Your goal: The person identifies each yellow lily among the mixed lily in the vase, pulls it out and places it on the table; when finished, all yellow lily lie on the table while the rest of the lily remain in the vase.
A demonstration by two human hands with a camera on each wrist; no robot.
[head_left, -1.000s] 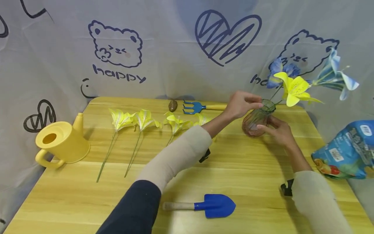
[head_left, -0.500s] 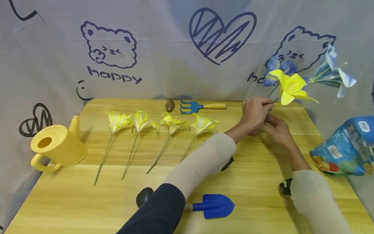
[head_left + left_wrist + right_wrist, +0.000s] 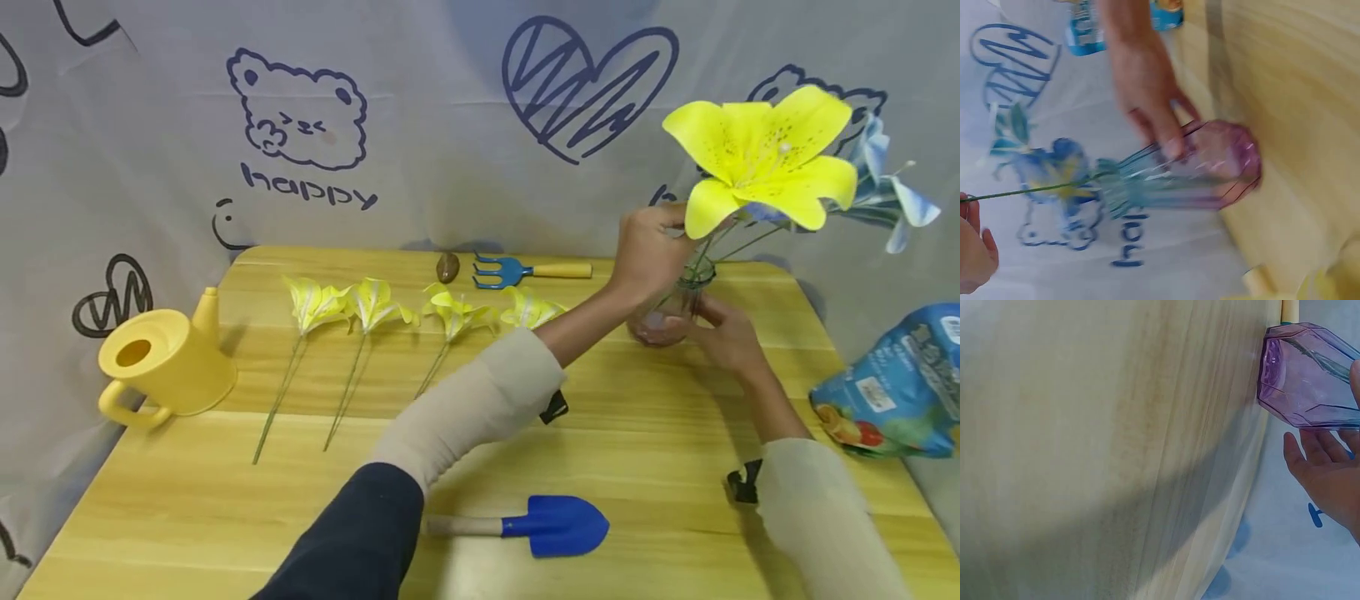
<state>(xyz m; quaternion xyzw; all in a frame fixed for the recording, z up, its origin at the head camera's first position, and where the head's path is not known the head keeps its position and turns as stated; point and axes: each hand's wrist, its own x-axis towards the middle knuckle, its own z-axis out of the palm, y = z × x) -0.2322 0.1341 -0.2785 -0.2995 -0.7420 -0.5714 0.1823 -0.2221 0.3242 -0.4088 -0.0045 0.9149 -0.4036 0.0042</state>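
My left hand (image 3: 651, 254) pinches the green stem of a yellow lily (image 3: 761, 162) above the vase. In the left wrist view that stem (image 3: 1032, 189) runs from the fingers to the vase's ruffled mouth. Ribbed glass, greenish at the neck and pink at the base, makes up the vase (image 3: 1210, 165). Low on its body, my right hand (image 3: 731, 343) grips it, thumb on one side and fingers on the other. Blue flowers (image 3: 881, 208) rise from the vase, partly behind the lily.
Several yellow lilies (image 3: 307, 308) lie in a row. A yellow watering can (image 3: 168, 367) stands left, a blue trowel (image 3: 566, 527) lies in front. Along the back are a brown stone (image 3: 447, 267) and a small hand rake (image 3: 510, 272). A blue bag (image 3: 892, 383) stands right.
My left hand first closed in at the vase mouth, then rose with the yellow lily, whose bloom now stands higher and looks larger. My right hand stays on the vase.
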